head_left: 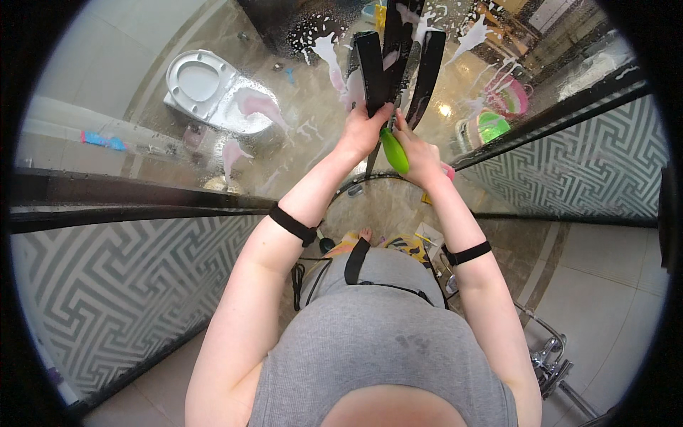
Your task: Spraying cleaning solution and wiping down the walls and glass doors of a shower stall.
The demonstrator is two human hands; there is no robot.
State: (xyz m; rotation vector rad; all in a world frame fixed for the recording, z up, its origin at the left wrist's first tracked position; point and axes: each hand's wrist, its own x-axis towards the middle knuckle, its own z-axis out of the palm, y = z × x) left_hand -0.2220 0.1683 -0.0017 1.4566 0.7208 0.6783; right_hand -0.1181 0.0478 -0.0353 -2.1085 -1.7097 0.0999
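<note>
Both my arms reach forward to the black frame (395, 43) of a glass shower enclosure, where two curved black door handles (371, 71) stand out. My left hand (364, 134) is closed round the lower part of the left handle, its thumb toward the middle. Close beside it, my right hand (421, 155) grips a tool with a bright green, rounded handle (394, 151). The tool's working end is hidden between the handles and my fingers. White foam (327, 57) is splashed and running down the wet glass around both hands.
Beyond the glass are a white toilet (206, 89), a pink basin (506, 94) and a green basin (492, 126). Patterned glass panels (569, 160) flank me. A metal shower mixer (551, 363) with a hose is at lower right. A curved black sill (356, 179) crosses the floor ahead.
</note>
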